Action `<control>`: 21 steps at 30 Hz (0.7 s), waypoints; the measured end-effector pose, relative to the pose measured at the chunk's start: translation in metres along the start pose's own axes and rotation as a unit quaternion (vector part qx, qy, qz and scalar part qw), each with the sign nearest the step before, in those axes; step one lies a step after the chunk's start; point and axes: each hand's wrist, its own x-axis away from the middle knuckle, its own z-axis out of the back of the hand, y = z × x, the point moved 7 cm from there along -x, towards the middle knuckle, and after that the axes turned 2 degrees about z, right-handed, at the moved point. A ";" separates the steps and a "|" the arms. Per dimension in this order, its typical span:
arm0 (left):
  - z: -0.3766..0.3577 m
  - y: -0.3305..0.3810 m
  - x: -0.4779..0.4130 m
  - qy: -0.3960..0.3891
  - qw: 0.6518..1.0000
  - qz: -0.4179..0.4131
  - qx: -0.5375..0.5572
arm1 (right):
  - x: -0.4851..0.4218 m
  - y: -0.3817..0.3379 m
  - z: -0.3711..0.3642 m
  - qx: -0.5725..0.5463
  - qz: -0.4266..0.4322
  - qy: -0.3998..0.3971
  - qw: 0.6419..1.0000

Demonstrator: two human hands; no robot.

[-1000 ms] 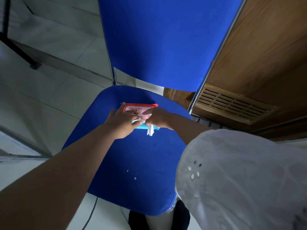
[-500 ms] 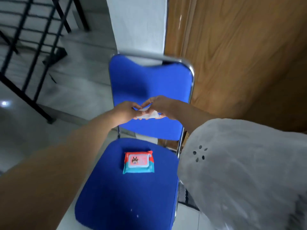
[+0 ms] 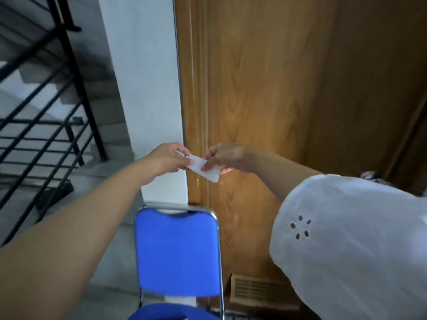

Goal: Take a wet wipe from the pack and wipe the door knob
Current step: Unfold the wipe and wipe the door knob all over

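Nearest me, the blue chair (image 3: 178, 252) stands below my arms, and only a sliver of red at the bottom edge hints at the pack on its seat, so I judge the taking step done. Above it, my left hand (image 3: 165, 161) and right hand (image 3: 227, 159) each pinch an end of the wet wipe (image 3: 203, 169), which is stretched between them in the air. Beyond is the wooden door (image 3: 288, 100), but I can see no knob anywhere on it, so the wiping is all still ahead
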 end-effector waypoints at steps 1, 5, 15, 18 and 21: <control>0.000 0.012 -0.001 0.000 1.000 -0.008 0.010 | 0.007 -0.007 0.010 -0.002 0.003 0.008 1.000; -0.011 0.079 0.008 -0.024 0.998 -0.051 0.043 | 0.054 -0.034 0.061 -0.007 0.011 0.086 0.996; -0.055 0.163 0.052 -0.067 0.974 -0.092 0.195 | 0.154 -0.048 0.110 -0.021 0.017 0.243 0.970; -0.068 0.163 0.060 -0.109 0.973 -0.067 0.192 | 0.172 -0.040 0.109 -0.029 0.014 0.249 0.968; -0.081 0.162 0.064 -0.124 0.973 -0.063 0.183 | 0.184 -0.028 0.107 -0.037 0.020 0.241 0.970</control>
